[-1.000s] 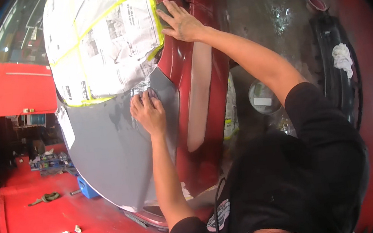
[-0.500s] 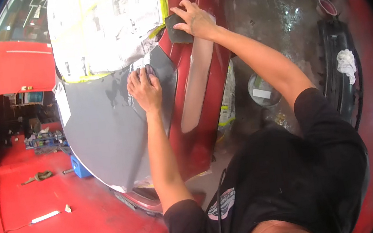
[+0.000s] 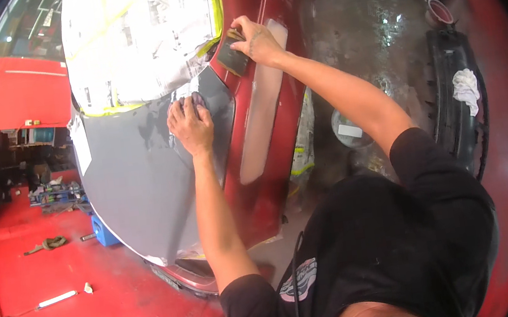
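My left hand (image 3: 191, 128) presses a dark purplish pad (image 3: 198, 99) onto the grey-primed panel (image 3: 132, 148) of a car. Whether that pad is a sponge or a bunched cloth I cannot tell, as my fingers cover most of it. Wet streaks surround it on the primer. Beyond and to the right, my right hand (image 3: 258, 44) pinches a folded piece of dark sandpaper (image 3: 234, 56) between thumb and fingers, its brownish edges showing. The sandpaper is over the red bodywork, beside a long strip of beige filler (image 3: 261, 113).
Newspaper masking (image 3: 139, 46) with yellow tape covers the car's glass. On the wet floor at right are a clear round tub (image 3: 350, 129), a black bumper (image 3: 456, 108) with a white rag (image 3: 466, 91), and a reddish bowl (image 3: 439, 11). A blue box (image 3: 104, 232) stands on the red floor at left.
My right hand has tilted the sandpaper so its brownish edges show, and its fingers have drawn closer together. My left hand stays at the same spot on the primer. The whole view has shifted slightly.
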A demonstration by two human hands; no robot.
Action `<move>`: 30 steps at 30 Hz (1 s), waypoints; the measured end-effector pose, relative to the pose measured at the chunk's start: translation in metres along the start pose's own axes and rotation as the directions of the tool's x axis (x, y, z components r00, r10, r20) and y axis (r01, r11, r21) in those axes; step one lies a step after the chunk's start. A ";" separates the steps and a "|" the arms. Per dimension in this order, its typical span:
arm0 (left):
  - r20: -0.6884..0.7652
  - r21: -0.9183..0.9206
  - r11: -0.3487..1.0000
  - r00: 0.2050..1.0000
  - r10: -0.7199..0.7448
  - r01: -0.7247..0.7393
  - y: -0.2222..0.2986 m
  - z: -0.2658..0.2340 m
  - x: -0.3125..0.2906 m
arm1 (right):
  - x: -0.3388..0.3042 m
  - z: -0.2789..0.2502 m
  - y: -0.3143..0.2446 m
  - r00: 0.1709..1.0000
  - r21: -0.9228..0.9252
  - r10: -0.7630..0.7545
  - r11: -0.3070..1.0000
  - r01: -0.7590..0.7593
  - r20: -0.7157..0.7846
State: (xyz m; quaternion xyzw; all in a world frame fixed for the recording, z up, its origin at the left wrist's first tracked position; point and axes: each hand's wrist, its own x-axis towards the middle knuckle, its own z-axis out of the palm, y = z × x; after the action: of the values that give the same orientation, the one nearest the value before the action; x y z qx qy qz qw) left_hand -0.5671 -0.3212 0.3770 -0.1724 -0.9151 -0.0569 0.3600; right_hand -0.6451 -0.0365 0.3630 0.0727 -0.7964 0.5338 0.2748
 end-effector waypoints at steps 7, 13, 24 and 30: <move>-0.013 -0.031 0.999 1.000 -0.027 0.027 -0.001 0.001 0.001 | 0.012 -0.023 -0.004 0.982 -0.060 -0.003 0.998 -0.008 -0.188; -0.024 -0.040 0.999 1.000 -0.018 0.017 0.002 0.005 0.002 | 0.005 -0.013 -0.006 0.903 -0.280 -0.419 0.859 0.429 0.099; -0.070 -0.066 0.997 0.997 -0.032 0.027 -0.007 0.000 -0.003 | -0.007 0.000 -0.036 0.747 -0.606 -0.491 0.446 0.658 0.449; -0.069 -0.055 0.998 0.997 -0.040 0.036 -0.004 -0.001 -0.003 | -0.094 0.058 -0.042 0.866 -0.467 -0.349 0.736 0.490 0.358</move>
State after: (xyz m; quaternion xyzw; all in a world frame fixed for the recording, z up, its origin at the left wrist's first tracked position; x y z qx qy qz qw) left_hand -0.5654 -0.3258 0.3761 -0.1626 -0.9032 -0.0940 0.3860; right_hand -0.5697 -0.1224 0.3320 0.2366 -0.9042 0.1957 0.2968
